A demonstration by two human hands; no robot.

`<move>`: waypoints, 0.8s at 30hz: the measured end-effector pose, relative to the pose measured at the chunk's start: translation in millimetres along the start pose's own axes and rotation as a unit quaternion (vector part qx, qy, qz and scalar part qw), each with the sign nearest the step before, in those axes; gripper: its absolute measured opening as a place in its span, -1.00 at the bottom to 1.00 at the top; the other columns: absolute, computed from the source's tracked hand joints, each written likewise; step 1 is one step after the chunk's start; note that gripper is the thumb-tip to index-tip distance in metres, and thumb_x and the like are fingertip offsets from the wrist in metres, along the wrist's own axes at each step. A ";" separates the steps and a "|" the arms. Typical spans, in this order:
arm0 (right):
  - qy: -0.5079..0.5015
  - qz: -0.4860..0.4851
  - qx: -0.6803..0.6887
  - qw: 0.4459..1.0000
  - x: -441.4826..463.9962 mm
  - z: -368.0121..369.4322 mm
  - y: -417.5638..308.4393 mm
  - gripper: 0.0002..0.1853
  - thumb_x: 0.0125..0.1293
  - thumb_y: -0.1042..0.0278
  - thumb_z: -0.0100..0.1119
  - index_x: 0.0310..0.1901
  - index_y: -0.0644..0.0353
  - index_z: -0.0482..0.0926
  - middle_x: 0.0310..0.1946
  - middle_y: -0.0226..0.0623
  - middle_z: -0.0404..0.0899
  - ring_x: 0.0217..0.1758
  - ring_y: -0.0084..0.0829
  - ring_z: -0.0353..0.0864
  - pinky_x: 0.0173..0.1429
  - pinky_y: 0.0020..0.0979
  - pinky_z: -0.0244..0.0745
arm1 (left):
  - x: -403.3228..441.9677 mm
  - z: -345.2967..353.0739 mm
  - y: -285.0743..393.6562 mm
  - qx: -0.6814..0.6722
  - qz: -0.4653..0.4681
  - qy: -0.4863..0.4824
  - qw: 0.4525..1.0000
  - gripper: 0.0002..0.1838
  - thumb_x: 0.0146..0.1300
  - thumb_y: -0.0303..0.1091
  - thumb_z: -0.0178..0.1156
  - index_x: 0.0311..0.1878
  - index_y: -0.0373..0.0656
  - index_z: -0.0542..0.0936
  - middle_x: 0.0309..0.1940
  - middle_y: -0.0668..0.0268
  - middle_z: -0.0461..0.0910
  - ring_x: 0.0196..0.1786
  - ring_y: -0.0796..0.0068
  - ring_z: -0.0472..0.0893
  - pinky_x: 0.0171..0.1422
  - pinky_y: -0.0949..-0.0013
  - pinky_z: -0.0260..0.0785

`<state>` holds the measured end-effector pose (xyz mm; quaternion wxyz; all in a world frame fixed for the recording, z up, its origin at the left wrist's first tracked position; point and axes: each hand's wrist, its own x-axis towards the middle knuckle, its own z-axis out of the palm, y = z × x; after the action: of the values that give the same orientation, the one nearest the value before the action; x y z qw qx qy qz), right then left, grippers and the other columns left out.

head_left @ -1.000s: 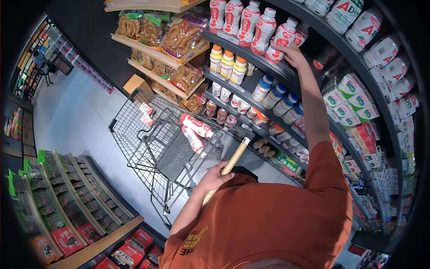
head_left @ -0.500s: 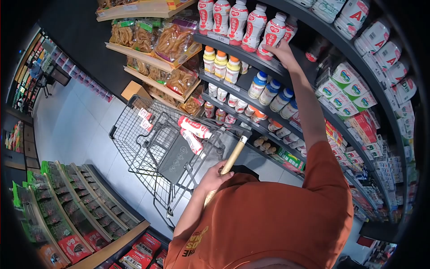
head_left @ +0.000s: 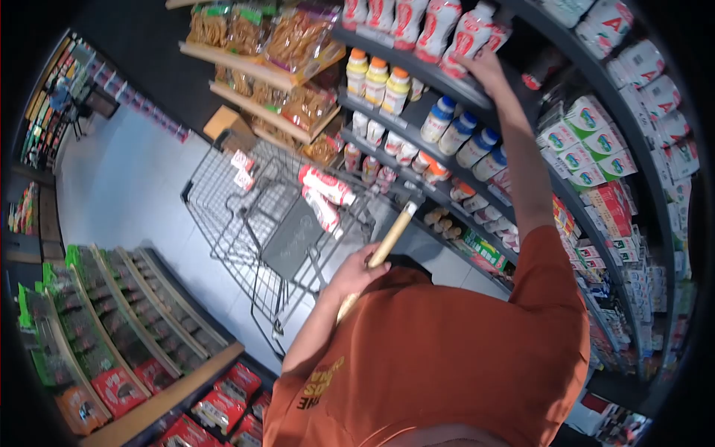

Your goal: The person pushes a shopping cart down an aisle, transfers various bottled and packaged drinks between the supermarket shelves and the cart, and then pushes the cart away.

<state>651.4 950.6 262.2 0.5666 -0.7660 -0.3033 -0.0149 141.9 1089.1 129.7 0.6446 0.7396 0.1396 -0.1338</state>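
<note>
My right hand [head_left: 485,68] is up at the top visible row of the drinks shelf, its fingers closed round the lower part of a white-and-red bottle [head_left: 471,37]. Similar bottles stand to its left. My left hand [head_left: 357,273] grips the pale yellow handle [head_left: 395,232] of a wire shopping cart [head_left: 237,216]. Inside the cart lie two bottles with red-and-white labels: one red-and-white bottle [head_left: 328,185] and another bottle [head_left: 322,211] just below it. The picture is slightly blurred, so labels are hard to read.
Lower shelves hold yellow bottles with orange caps [head_left: 376,78] and blue-capped bottles [head_left: 456,138]. White-and-green cartons [head_left: 585,138] stand right of my forearm. Bagged snacks fill a wooden rack [head_left: 283,78] beyond the cart. A low display of packets [head_left: 112,328] is at left.
The view has shifted, so the shelf sits slightly higher and farther right in it. My right hand stays on the bottle, and my left hand stays on the handle.
</note>
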 end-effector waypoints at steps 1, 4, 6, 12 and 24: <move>-0.002 0.010 0.000 1.000 -5.3 1.9 -9.1 -0.30 0.09 0.17 0.60 0.14 0.46 0.51 0.03 -0.14 0.67 0.07 -0.42 0.68 0.16 -0.38 0.57 | -1.4 -1.8 5.3 0.023 0.005 0.001 1.000 -0.40 0.30 -0.16 0.38 0.34 -0.23 0.51 0.10 0.14 0.65 0.15 0.38 0.59 0.31 0.34 0.38; 0.004 0.044 0.006 0.999 -12.6 -3.4 -9.5 -0.34 0.12 0.24 0.59 0.14 0.49 0.50 0.04 -0.15 0.68 0.09 -0.44 0.67 0.16 -0.40 0.57 | -3.6 -3.6 5.6 0.026 -0.008 -0.005 1.000 -0.37 0.28 -0.09 0.38 0.33 -0.22 0.50 0.09 0.07 0.66 0.15 0.25 0.62 0.31 0.26 0.40; 0.089 0.004 0.065 0.994 -23.5 1.7 -1.2 -0.44 0.15 0.27 0.57 0.06 0.46 0.55 -0.02 -0.11 0.71 0.09 -0.43 0.69 0.17 -0.41 0.57 | 0.3 -2.3 -1.3 0.031 -0.001 0.002 1.000 -0.35 0.27 -0.08 0.38 0.33 -0.23 0.50 0.06 0.04 0.67 0.11 0.19 0.64 0.27 0.25 0.42; 0.143 -0.167 -0.118 0.968 -131.0 87.3 -61.8 -0.67 0.15 0.46 0.49 -0.06 0.26 0.63 -0.24 -0.32 0.69 -0.22 -0.48 0.68 -0.07 -0.50 0.57 | -1.7 -4.2 -0.5 0.018 0.038 0.009 0.999 -0.35 0.25 -0.07 0.38 0.31 -0.26 0.50 -0.02 -0.01 0.68 0.01 0.13 0.67 0.18 0.24 0.46; -0.339 0.018 -0.528 0.779 -272.9 365.1 18.8 -0.08 0.07 0.14 0.54 0.37 0.38 0.27 0.16 0.20 0.45 0.24 -0.01 0.51 0.33 -0.11 0.42 | -4.4 -7.1 5.3 0.015 0.007 -0.019 1.000 -0.35 0.29 -0.11 0.36 0.38 -0.19 0.46 0.10 0.05 0.66 0.14 0.17 0.65 0.29 0.25 0.42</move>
<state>320.7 1145.4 15.4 -0.0654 -0.9059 -0.4067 0.0979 140.0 1095.3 137.2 0.6372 0.7474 0.1202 -0.1449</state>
